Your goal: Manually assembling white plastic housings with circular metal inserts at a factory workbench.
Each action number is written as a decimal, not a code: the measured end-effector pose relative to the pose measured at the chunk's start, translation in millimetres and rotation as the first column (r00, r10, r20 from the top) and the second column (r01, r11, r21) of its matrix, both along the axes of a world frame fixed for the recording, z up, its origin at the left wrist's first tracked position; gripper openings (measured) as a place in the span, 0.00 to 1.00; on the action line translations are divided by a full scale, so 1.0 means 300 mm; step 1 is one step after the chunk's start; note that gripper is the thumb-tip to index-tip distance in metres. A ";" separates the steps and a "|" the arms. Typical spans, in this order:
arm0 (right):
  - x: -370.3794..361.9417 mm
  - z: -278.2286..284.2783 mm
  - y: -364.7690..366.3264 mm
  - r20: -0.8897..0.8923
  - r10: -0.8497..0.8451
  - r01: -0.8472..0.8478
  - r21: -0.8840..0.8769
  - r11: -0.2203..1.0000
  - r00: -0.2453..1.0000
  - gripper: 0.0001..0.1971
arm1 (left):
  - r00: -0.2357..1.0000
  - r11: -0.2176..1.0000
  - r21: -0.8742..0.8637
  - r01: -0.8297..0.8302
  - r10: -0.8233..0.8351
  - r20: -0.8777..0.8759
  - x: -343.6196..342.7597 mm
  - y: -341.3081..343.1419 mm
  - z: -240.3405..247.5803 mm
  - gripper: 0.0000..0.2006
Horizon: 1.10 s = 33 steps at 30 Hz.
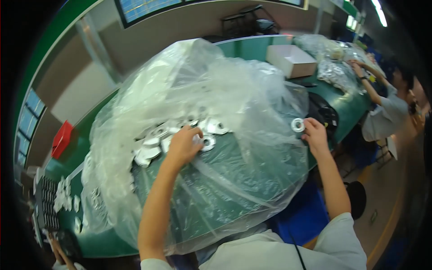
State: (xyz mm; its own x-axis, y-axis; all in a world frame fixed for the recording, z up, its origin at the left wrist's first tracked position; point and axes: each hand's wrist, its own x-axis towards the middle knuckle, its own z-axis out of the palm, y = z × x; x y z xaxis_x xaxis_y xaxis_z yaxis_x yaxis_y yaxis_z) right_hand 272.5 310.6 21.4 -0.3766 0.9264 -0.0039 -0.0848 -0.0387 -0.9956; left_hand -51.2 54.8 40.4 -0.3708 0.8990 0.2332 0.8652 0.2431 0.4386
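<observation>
A white ring-shaped part (297,125) with a round hole is pinched between the fingertips of my right hand (316,136), held up over the right side of the clear plastic sheet. My left hand (183,146) reaches into a pile of similar white parts (150,146), its fingers curled around a white part mostly hidden by them. Right beside these fingers lies another white ring (208,142). The pile rests on a large, crumpled, clear plastic bag (252,108) spread across the green table.
An open white box (291,60) stands at the back right, near a dark object (323,112). A co-worker (382,112) handles plastic-wrapped items at far right. White pieces and a black ribbed tray (47,202) sit at left, near a red bin (61,138). Another person's hand shows lower left.
</observation>
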 end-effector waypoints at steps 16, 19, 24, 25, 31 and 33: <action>-0.339 0.271 -0.486 -0.009 0.527 -0.518 0.171 0.838 0.850 0.07 | 0.843 0.928 0.264 -0.261 0.086 0.531 0.017 -0.202 0.080 0.11; -0.541 0.230 -0.578 0.027 0.575 -0.567 0.215 0.795 0.818 0.07 | 0.520 0.907 0.212 -0.363 0.009 0.854 0.080 -0.255 0.039 0.08; -0.704 0.123 -0.636 0.024 0.502 -0.460 0.439 0.772 0.865 0.08 | 0.419 0.894 0.284 -0.346 -0.124 0.900 0.092 -0.300 -0.027 0.07; -0.702 0.125 -0.643 0.062 0.510 -0.487 0.415 0.769 0.858 0.08 | 0.430 0.897 0.274 -0.347 -0.108 0.896 0.086 -0.308 -0.038 0.07; -0.704 0.089 -0.648 0.083 0.552 -0.540 0.363 0.759 0.830 0.09 | 0.450 0.890 0.300 -0.343 -0.125 0.884 0.095 -0.287 -0.080 0.08; -0.709 0.073 -0.650 0.052 0.576 -0.556 0.341 0.758 0.816 0.10 | 0.443 0.890 0.295 -0.348 -0.122 0.888 0.095 -0.285 -0.087 0.08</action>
State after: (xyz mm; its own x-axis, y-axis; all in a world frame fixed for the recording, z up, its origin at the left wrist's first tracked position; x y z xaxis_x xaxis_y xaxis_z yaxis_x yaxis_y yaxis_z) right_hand 59.7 115.6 43.4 -0.8233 0.4861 0.2931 -0.2043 0.2281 -0.9520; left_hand -22.6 -30.8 14.4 -0.6696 0.7425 0.0185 -0.0632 -0.0818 0.9946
